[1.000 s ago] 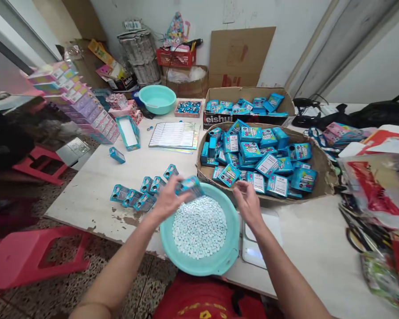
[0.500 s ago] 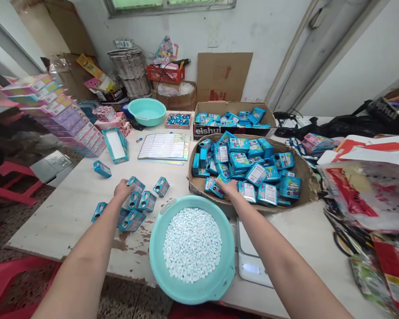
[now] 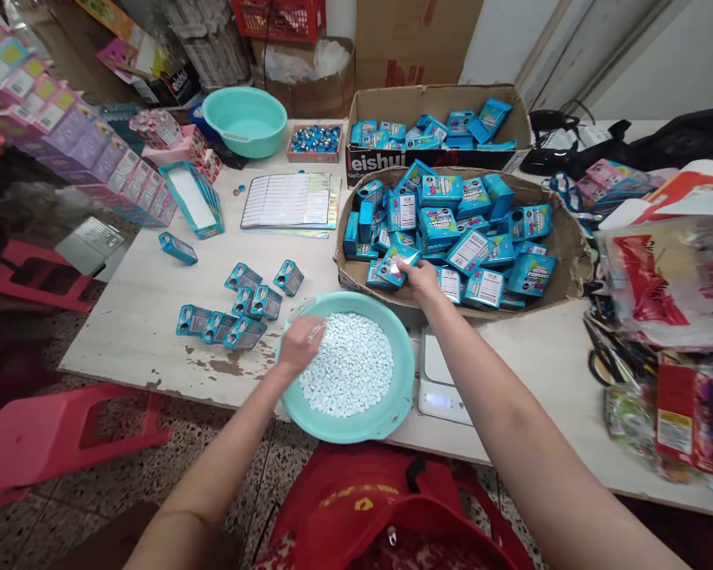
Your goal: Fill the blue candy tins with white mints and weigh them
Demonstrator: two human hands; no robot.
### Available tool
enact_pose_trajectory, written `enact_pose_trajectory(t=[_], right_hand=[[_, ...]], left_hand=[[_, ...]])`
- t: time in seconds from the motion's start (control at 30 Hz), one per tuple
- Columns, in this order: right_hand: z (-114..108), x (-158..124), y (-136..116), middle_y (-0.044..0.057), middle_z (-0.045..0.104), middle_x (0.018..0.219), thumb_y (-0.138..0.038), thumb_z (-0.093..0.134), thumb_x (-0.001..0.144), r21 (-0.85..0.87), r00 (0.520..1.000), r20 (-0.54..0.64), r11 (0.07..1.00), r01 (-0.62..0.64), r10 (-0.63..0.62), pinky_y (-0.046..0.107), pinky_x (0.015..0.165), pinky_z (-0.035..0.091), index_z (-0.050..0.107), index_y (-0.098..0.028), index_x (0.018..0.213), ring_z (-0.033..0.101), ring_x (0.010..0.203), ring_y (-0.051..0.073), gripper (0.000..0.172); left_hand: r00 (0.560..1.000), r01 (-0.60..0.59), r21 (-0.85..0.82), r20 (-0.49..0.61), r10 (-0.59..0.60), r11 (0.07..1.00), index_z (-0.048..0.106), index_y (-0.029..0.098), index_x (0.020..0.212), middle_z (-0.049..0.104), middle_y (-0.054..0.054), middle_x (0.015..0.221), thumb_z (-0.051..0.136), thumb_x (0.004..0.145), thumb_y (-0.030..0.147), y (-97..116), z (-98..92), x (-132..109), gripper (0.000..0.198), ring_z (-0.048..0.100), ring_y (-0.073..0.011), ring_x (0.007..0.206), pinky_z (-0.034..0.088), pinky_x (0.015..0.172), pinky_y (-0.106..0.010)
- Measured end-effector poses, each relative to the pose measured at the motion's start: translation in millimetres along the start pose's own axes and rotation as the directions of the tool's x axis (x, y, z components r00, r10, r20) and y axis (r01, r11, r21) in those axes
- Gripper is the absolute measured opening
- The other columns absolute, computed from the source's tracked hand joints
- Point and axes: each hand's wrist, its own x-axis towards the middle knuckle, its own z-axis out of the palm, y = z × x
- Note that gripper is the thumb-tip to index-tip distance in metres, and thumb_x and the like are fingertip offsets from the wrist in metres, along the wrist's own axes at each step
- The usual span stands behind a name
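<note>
My right hand (image 3: 421, 279) is closed on a small blue candy box (image 3: 399, 264) at the front left of the cut-down carton (image 3: 562, 289), above other boxes of the same kind. My left hand (image 3: 300, 345) is over the left side of the turquoise basin (image 3: 401, 408); its curled fingers are blurred, and I cannot see whether they hold anything. Small pale-blue candies (image 3: 350, 368) cover the basin's bottom. Left of the basin, several blue boxes (image 3: 246, 332) stand grouped on the table, round holes showing in their sides.
A white scale (image 3: 443, 400) with a lit display sits right of the basin. Behind are printed sheets (image 3: 285, 202), a second turquoise basin (image 3: 246, 142), a tray of blue pieces (image 3: 314, 144) and another carton (image 3: 368, 162). Scissors (image 3: 603, 360) and bags lie at right.
My left hand has let go of a box in the group and moved right to the basin. My right hand stays at the same carton, holding a box. The view has tilted down.
</note>
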Motion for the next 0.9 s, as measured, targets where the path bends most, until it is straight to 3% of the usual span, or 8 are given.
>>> enact_pose_trajectory(t=[0.07, 0.17, 0.3, 0.53, 0.6, 0.7, 0.8, 0.9], right_hand=[[-15.7, -26.2, -14.4, 0.002, 0.068, 0.089, -0.032, 0.078, 0.061, 0.086, 0.995, 0.064, 0.994, 0.075, -0.081, 0.034, 0.067, 0.055, 0.055, -0.019, 0.09, 0.064, 0.075, 0.018, 0.038], [-42.7, -89.8, -18.7, 0.002, 0.068, 0.096, -0.033, 0.081, 0.06, 0.176, 0.949, 0.178, 0.957, 0.23, -0.26, 0.034, 0.078, 0.053, 0.058, -0.021, 0.096, 0.064, 0.086, 0.018, 0.045], [-63.0, -173.8, 19.7, -0.001, 0.066, 0.084, -0.033, 0.082, 0.059, 0.101, 0.968, 0.211, 0.988, 0.12, -0.139, 0.032, 0.074, 0.051, 0.056, -0.022, 0.091, 0.062, 0.079, 0.017, 0.043], [-61.9, -206.0, 68.1, -0.001, 0.065, 0.087, -0.033, 0.081, 0.061, 0.147, 0.981, 0.191, 0.989, -0.001, -0.027, 0.033, 0.079, 0.05, 0.054, -0.022, 0.097, 0.061, 0.082, 0.017, 0.047], [-60.5, -204.2, 64.7, 0.0, 0.067, 0.093, -0.031, 0.083, 0.059, 0.199, 0.979, 0.205, 0.979, -0.045, 0.004, 0.033, 0.082, 0.05, 0.056, -0.022, 0.101, 0.062, 0.087, 0.018, 0.051], [-59.5, -204.8, 53.9, 0.0, 0.07, 0.094, -0.031, 0.083, 0.06, 0.37, 0.954, 0.238, 0.892, -0.261, 0.181, 0.033, 0.077, 0.054, 0.059, -0.023, 0.1, 0.065, 0.086, 0.019, 0.048], [-62.4, -208.1, 40.1, 0.0, 0.073, 0.09, -0.032, 0.082, 0.063, 0.523, 0.875, 0.31, 0.702, -0.483, 0.372, 0.03, 0.071, 0.056, 0.062, -0.022, 0.096, 0.067, 0.079, 0.017, 0.04], [-70.8, -212.0, 28.0, 0.0, 0.074, 0.084, -0.034, 0.078, 0.069, 0.538, 0.768, 0.411, 0.549, -0.64, 0.491, 0.028, 0.065, 0.056, 0.065, -0.021, 0.092, 0.068, 0.073, 0.016, 0.029]], left_hand=[[0.987, -0.042, 0.043, 0.159, 0.034, 0.998, 0.063, 0.021, 0.107, 0.063, -0.01, 0.113, 0.051, 0.089, 0.034, 24.8, 40.1, -12.1, 0.026, 0.055, -0.0238, 0.11, 0.041, 0.097, -0.039], [0.959, 0.088, 0.217, 0.247, -0.142, 0.972, 0.054, 0.02, 0.125, 0.046, -0.015, 0.137, 0.057, 0.084, 0.041, 48.5, 90.4, -11.7, 0.046, 0.037, -0.0332, 0.129, 0.031, 0.103, -0.051], [0.872, 0.069, 0.267, 0.453, -0.188, 0.961, 0.06, 0.018, 0.115, 0.054, -0.015, 0.123, 0.052, 0.085, 0.042, 76.8, 121.5, -19.5, 0.039, 0.045, -0.0339, 0.114, 0.036, 0.094, -0.049], [0.585, -0.354, 0.042, 0.789, 0.186, 0.934, 0.063, 0.021, 0.102, 0.061, -0.01, 0.104, 0.045, 0.089, 0.037, 69.0, 54.9, -71.2, 0.027, 0.05, -0.0268, 0.101, 0.038, 0.087, -0.042], [0.62, -0.317, 0.108, 0.775, 0.12, 0.942, 0.061, 0.024, 0.11, 0.058, -0.009, 0.117, 0.048, 0.088, 0.039, 54.9, 31.4, -70.6, 0.03, 0.047, -0.0277, 0.11, 0.035, 0.094, -0.043], [0.751, -0.051, 0.385, 0.623, -0.219, 0.921, 0.052, 0.024, 0.128, 0.046, -0.012, 0.135, 0.047, 0.088, 0.045, 42.7, 15.8, -63.5, 0.045, 0.037, -0.033, 0.124, 0.03, 0.1, -0.047], [0.689, 0.177, 0.528, 0.536, -0.487, 0.831, 0.044, 0.02, 0.136, 0.046, -0.018, 0.131, 0.045, 0.085, 0.056, 52.4, 22.8, -63.4, 0.062, 0.04, -0.0369, 0.12, 0.034, 0.095, -0.05], [0.627, 0.224, 0.5, 0.583, -0.517, 0.836, 0.045, 0.023, 0.134, 0.048, -0.016, 0.128, 0.046, 0.079, 0.066, 79.9, 39.3, -72.0, 0.07, 0.041, -0.0375, 0.119, 0.036, 0.093, -0.052]])
